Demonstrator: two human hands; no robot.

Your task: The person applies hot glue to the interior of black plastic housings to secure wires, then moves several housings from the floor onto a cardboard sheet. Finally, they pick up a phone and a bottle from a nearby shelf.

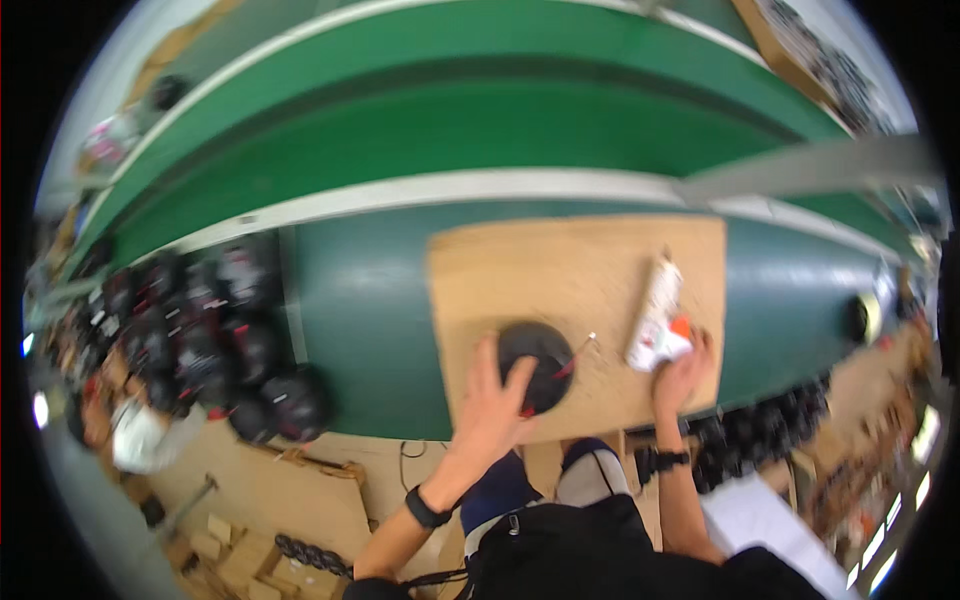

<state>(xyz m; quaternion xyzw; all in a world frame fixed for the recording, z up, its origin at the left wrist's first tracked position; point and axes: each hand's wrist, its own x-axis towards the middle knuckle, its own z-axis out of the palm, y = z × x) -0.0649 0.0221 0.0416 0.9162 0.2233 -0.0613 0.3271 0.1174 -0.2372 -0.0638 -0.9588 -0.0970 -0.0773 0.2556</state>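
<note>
Black ball set on cardboard sheet over green worktop, left of white nozzled tool. Ball held at near left side by left hand, thumb and fingers spread around it. Right hand placed at tool's near end, beside orange part; whether tool is gripped cannot be told. Ball could be rolled off line if left hold were loosened, being round. Thin red strand at ball's right could be snagged if tool were swung across. Sheet, apparently unfastened, could be dragged askew by sideways push.
</note>
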